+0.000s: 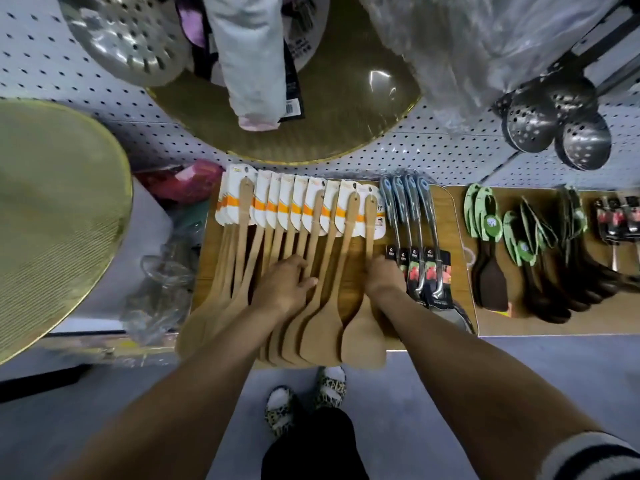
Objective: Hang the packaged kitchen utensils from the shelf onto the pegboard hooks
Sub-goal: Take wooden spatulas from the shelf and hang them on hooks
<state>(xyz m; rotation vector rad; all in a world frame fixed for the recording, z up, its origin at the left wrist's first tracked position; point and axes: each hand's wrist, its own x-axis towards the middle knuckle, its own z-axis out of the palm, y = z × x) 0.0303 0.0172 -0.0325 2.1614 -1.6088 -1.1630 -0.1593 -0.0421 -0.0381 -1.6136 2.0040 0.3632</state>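
**Both hands down on the wooden spatula row**

Your left hand (284, 284) is lying with its fingers spread and fairly straight across the handles of the wooden spatulas (311, 271), which are resting in an overlapping row on the shelf (446, 209), their white and orange cards pointing away from you toward the pegboard (415, 150). Your right hand (382, 275) is sitting at the right end of that row, over the handle of the last spatula; its fingers are turned under and away from the camera, so you cannot tell whether it is pinching that handle or only resting on it.

The likeliest trouble, as I judge it, is lifting one spatula and dragging its neighbours along, since the handles and blades are lying over one another. The blades are also reaching past the shelf's near edge, so a nudge toward you could tip several to the floor. A card could tear at its hang hole if it is forced onto a hook.

Just to the right of your right hand, metal utensils (419, 244) with dark cards are lying touching the row. Farther right are green-carded dark spatulas (491, 258). Above your hands, a large round gold mesh screen (346, 109) and hanging perforated ladles (561, 123) are covering much of the pegboard, crowding the way up.
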